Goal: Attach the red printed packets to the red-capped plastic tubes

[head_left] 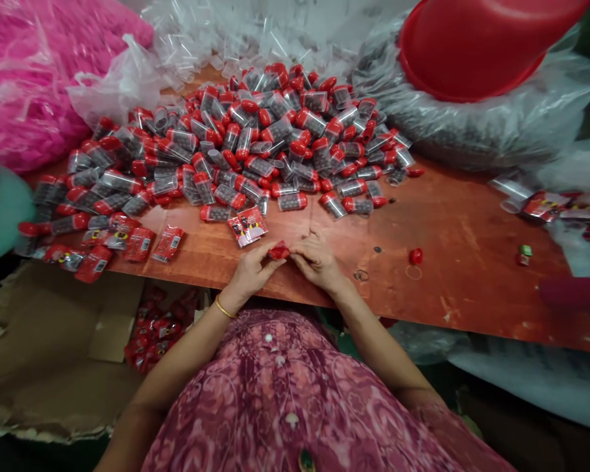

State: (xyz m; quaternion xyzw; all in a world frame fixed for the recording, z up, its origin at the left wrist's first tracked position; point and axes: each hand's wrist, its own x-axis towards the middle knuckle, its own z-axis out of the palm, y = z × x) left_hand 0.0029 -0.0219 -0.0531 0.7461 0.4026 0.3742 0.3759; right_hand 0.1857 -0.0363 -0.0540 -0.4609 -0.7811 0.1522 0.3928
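Pinching a red piece (278,250), small, glossy

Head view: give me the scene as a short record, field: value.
left_hand: pinching small red item; left hand at table's near edge
right_hand: right hand has fingertips by the item's right side; grip unclear
front: printed red card on table
beyond: heap of red-capped clear tubes
left: red packets, pink bag
back_right: red tub on clear bag
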